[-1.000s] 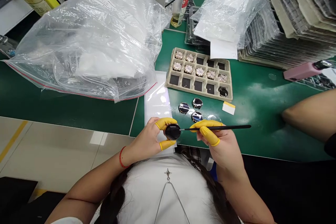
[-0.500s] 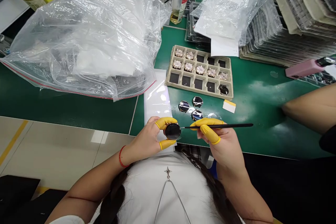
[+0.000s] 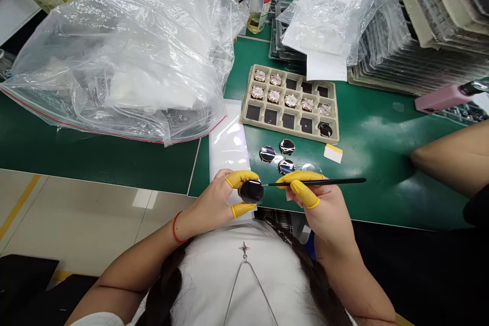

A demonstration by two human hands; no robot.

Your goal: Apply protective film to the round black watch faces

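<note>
The left hand (image 3: 216,201) pinches a round black disc (image 3: 251,192) between thumb and forefinger, both capped in yellow. Its grip is closed on the disc's rim, just above the near edge of the green desk (image 3: 382,142). The right hand (image 3: 323,206) has its grip clenched on a thin black stick (image 3: 324,182), held level, with the fine tip touching the disc's upper right edge. Three loose discs (image 3: 287,146) lie just beyond the hands, in front of a tan tray (image 3: 292,134). A big plastic bag (image 3: 126,51) lies to the left. Another person's arm (image 3: 451,163) rests at the right.
</note>
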